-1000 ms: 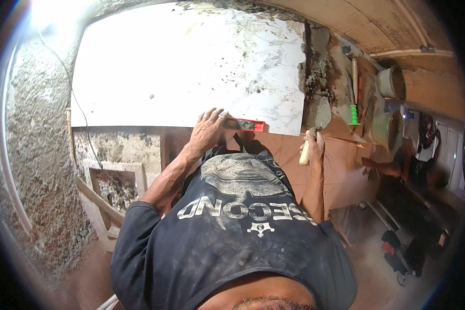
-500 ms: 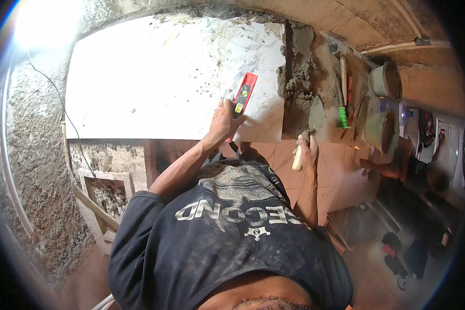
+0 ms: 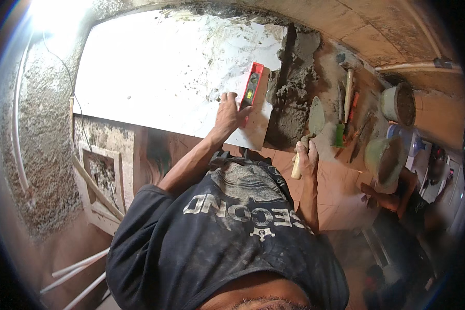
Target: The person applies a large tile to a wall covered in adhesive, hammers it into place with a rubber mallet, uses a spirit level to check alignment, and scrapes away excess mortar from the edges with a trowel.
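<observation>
My left hand [image 3: 232, 107] lies on a large white slab [image 3: 150, 67] with fingers spread and thumb touching a red spirit level [image 3: 252, 85], which lies front-to-back near the slab's right end. My right hand [image 3: 307, 155], below the slab's right corner, grips the pale handle of a trowel [image 3: 315, 116]. Its blade, coated in grey mortar, rests over the ledge beside rough wet mortar [image 3: 293, 98] along the slab's right side.
Hammers [image 3: 349, 90], green- and orange-handled tools, two buckets [image 3: 398, 103] and a water jug [image 3: 405, 135] are at right. A co-worker [image 3: 403, 201] is at lower right. A wooden frame [image 3: 88, 165] and white pipes [image 3: 75, 266] stand left, by a rough wall.
The spirit level has turned from lying along the front edge to front-to-back, farther onto the slab. My left hand moved up and right with it and its fingers loosened. The view has shifted slightly.
</observation>
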Action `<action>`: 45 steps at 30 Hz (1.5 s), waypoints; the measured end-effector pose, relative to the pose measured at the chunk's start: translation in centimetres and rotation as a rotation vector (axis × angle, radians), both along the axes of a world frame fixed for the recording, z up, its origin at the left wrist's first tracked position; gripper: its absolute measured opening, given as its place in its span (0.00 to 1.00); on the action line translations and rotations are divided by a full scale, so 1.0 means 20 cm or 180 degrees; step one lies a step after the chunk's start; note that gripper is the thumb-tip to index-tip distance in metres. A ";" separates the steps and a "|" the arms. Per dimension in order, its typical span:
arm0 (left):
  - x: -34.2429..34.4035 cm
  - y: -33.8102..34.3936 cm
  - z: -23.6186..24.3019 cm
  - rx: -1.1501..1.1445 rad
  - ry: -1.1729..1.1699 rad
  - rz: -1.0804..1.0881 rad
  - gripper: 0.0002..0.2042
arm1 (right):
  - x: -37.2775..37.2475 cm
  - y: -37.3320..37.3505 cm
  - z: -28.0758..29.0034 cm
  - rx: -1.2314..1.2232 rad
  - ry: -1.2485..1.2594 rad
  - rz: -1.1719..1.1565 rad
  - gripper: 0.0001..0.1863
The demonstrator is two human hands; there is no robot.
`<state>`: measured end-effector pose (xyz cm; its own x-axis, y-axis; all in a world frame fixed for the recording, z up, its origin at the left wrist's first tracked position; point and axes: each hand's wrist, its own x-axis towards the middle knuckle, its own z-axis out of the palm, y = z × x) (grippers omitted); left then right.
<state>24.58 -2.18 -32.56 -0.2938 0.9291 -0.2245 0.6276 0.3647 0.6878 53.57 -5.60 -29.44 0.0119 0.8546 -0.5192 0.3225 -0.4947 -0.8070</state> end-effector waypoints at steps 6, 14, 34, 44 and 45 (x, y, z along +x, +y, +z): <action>-0.11 -0.47 0.08 -0.0277 -0.0763 0.0463 0.23 | 0.10 0.12 -0.03 0.0049 0.0208 0.0308 0.31; -0.05 -0.71 0.00 -0.0346 -0.1093 0.1124 0.18 | 0.16 0.27 -0.05 0.0142 0.0201 0.0418 0.28; 0.01 -0.52 -0.01 -0.0406 -0.0874 0.0538 0.14 | 0.14 0.25 -0.03 0.0020 0.0214 0.0218 0.26; 0.01 -0.51 -0.03 -0.0451 -0.0962 0.0624 0.16 | 0.18 0.26 -0.11 -0.0029 0.0204 0.0404 0.34; 0.01 -0.51 -0.03 -0.0449 -0.0980 0.0645 0.16 | 0.18 0.26 -0.12 -0.0042 0.0176 0.0401 0.35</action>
<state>24.74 -12.43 -33.16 -0.3672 0.8129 -0.4521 0.3053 0.5644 0.7669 57.19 -0.42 -31.79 -0.1241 0.8406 -0.5272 0.3378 -0.4638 -0.8190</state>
